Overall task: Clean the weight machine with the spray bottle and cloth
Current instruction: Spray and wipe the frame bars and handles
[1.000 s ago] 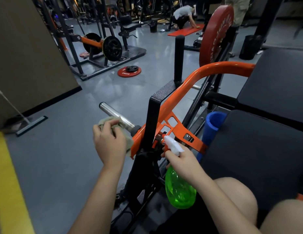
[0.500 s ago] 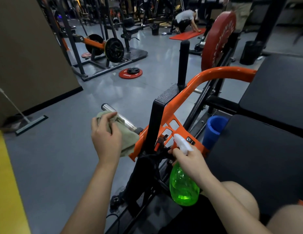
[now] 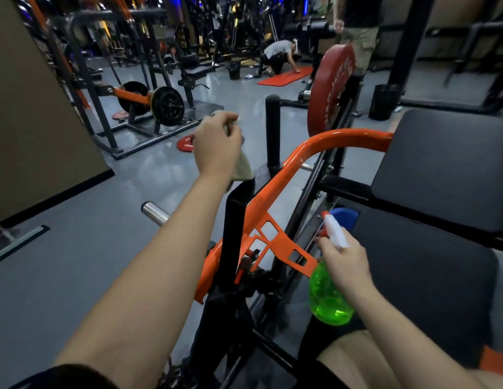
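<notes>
left hand (image 3: 216,144): up in the air out past the black upright post (image 3: 236,234), back of the hand to the camera, fingers curled down and bunched tight on the cloth (image 3: 243,168)

cloth: beige-ish, mostly tucked under the palm inside those curled fingers, loose end hanging out below the hand, bottom edge right at the top of the post, can't tell if actually touching; tiny bit poking out by the knuckles too

right hand (image 3: 347,261): low, just beside the seat pad (image 3: 413,262), wrapped round the neck of the spray bottle (image 3: 327,300), can't tell if squeezing the trigger

spray bottle: green body hanging below the fist, white head with orange tip sticking up above the fingers, tip aimed away from the body toward the frame

weight machine (image 3: 268,197): orange and black frame between the two hands, chrome sleeve (image 3: 155,210) jutting out left under the left forearm, well below the cloth, big red plate (image 3: 330,91) at the far end

background: someone kneeling at a red mat (image 3: 285,77), smaller red plate on the floor (image 3: 185,144)
</notes>
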A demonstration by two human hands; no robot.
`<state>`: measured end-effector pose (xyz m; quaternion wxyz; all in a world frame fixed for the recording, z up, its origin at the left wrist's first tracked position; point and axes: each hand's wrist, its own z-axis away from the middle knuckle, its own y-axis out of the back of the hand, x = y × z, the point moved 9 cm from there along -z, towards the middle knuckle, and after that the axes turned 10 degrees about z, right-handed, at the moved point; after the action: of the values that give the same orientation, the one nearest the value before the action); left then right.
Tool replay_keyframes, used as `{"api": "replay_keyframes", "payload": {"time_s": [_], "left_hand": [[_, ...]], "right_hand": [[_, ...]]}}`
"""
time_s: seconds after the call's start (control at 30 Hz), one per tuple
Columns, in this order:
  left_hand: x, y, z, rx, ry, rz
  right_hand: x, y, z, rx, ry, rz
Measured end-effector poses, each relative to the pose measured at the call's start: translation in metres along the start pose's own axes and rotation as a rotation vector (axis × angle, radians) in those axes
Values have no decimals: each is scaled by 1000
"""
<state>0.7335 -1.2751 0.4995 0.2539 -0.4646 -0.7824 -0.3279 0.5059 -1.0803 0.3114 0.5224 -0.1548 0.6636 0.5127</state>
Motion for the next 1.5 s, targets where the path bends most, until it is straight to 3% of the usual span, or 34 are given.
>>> {"api": "replay_keyframes", "payload": {"time_s": [0.1, 0.23, 0.3, 0.37, 0.5, 0.77, 0.93, 1.03, 1.13, 1.33, 1.4, 1.5], "left_hand": [[-19, -26, -8, 6, 165, 134], [-65, -46, -20, 163, 702, 675], [-65, -78, -8, 8, 824, 795], [-66, -94, 11, -144, 851, 736], [-72, -103, 25, -256, 831, 762], [-46, -94, 41, -475, 658, 628], [-16, -109, 74, -937, 519, 670], [-18, -102, 68, -776, 631, 807], [-47, -94, 51, -586, 601, 550], [-60, -121, 45, -680, 254, -178], [-60, -130, 39, -710, 312, -305], [-62, -134, 43, -808, 555, -420]], "right_hand": [[-5, -13, 0, -52, 31, 13], [-24, -19, -14, -68, 99, -125], [-23, -19, -26, -64, 80, -199], [-21, -15, -34, -52, 48, -241], [-6, -1, -45, 38, -63, -197], [-11, 9, -42, 33, -21, -248], [-10, 6, -42, 64, -18, -222], [-4, 5, -44, 64, -42, -231], [0, 7, -44, 75, -62, -233], [3, 12, -44, 92, -65, -234], [2, 10, -45, 86, -63, -230], [1, 10, -46, 89, -51, -212]]}}
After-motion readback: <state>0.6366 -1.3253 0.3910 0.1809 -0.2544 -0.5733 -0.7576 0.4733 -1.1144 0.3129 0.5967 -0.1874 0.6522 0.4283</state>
